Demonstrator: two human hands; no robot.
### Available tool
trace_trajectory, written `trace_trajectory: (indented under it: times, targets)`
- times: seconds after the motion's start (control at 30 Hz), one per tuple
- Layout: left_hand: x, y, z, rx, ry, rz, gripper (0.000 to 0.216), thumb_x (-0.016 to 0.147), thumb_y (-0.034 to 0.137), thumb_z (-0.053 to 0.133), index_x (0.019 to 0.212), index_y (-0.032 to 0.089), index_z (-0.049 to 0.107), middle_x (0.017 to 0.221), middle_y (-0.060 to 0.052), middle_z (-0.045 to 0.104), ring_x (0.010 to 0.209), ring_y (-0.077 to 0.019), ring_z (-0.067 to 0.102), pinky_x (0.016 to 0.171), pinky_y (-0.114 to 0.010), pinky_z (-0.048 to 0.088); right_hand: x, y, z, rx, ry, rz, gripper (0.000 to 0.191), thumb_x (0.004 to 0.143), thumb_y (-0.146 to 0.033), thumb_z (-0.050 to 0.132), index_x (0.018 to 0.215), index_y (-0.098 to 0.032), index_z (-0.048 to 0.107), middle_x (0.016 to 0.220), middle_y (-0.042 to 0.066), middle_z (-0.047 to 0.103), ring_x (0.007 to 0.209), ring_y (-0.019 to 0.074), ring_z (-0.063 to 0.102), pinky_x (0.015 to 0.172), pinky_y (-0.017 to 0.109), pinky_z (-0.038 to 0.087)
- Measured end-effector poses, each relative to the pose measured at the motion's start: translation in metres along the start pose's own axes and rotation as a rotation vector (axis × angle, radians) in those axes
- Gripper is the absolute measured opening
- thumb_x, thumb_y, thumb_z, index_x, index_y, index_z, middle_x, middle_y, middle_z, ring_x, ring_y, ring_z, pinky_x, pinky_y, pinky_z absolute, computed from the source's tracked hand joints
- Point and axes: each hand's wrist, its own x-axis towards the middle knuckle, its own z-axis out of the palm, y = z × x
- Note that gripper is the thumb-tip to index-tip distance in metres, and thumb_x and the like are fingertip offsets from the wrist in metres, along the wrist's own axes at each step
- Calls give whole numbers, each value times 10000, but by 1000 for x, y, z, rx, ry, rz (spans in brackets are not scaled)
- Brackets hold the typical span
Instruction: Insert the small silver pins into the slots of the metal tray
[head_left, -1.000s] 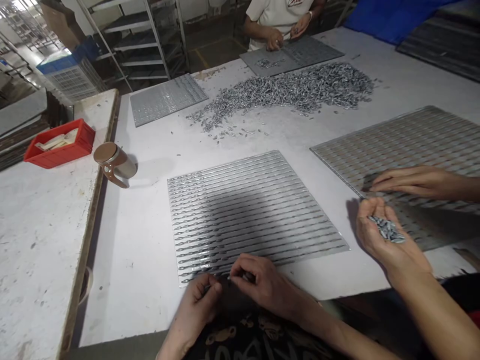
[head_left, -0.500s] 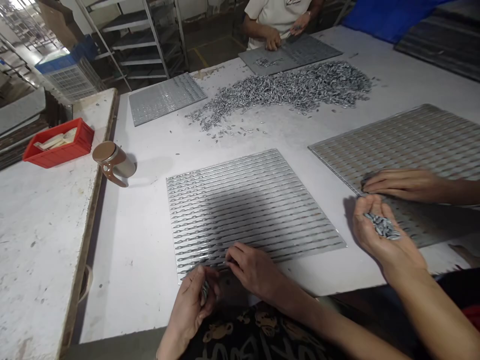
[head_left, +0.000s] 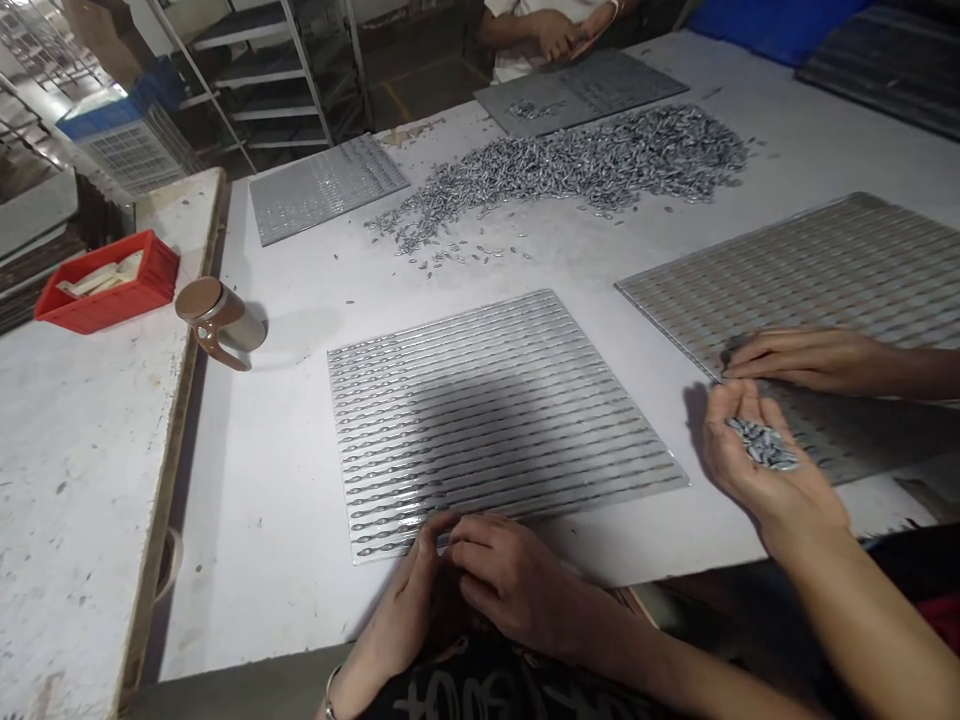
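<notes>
My left hand and my right hand meet at the near edge of a grooved metal tray on the white table. The left hand is curled, seen edge-on, and its fingertips touch the tray's front rim; what it holds is hidden now. My right hand's fingers are bent in a pinch against the left fingertips, and I cannot make out what is between them. A long pile of small silvery metal pieces lies across the far half of the table.
A co-worker's cupped hand at the right holds several metal pieces; their other hand rests on a second tray. Another person works on a far tray. A brown-lidded mug and a red bin sit left.
My left hand, which showed small metal pieces in its palm half a second ago, has turned and closed toward the tray edge. My right hand slid slightly nearer. The view has tilted down a little.
</notes>
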Motion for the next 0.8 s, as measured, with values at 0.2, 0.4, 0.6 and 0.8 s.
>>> trace_trajectory:
  times: [0.2, 0.4, 0.6, 0.8]
  targets:
    - [1, -11, 2, -159, -97, -147, 396, 909, 589, 615, 846, 202, 554, 657, 18, 583, 533, -106, 415, 528, -252, 304, -10, 4, 2, 74, 51, 84, 140, 1009, -205, 516, 970, -199, 650, 916, 36, 659, 868, 164, 619, 801, 296, 498]
    - [-1, -14, -4, 14, -157, -186, 464, 912, 631, 570, 769, 191, 531, 640, 10, 534, 580, -116, 375, 545, -278, 231, -14, 4, 3, 9, -44, 108, 135, 982, -174, 489, 924, -193, 610, 902, 33, 633, 827, 161, 602, 755, 279, 466]
    - [-7, -15, -19, 235, -26, -140, 441, 929, 605, 559, 758, 203, 498, 675, 34, 453, 646, -132, 370, 586, -277, 272, -7, 20, 26, -152, 86, 322, 173, 960, -150, 495, 828, -201, 593, 827, 18, 641, 767, 162, 625, 696, 280, 439]
    - [-5, -19, -25, 174, 13, -103, 446, 896, 617, 603, 753, 205, 512, 636, 37, 451, 627, -133, 374, 568, -270, 268, -2, 28, 44, -288, 111, 375, 154, 921, -165, 525, 785, -227, 564, 774, 19, 649, 684, 179, 639, 603, 303, 419]
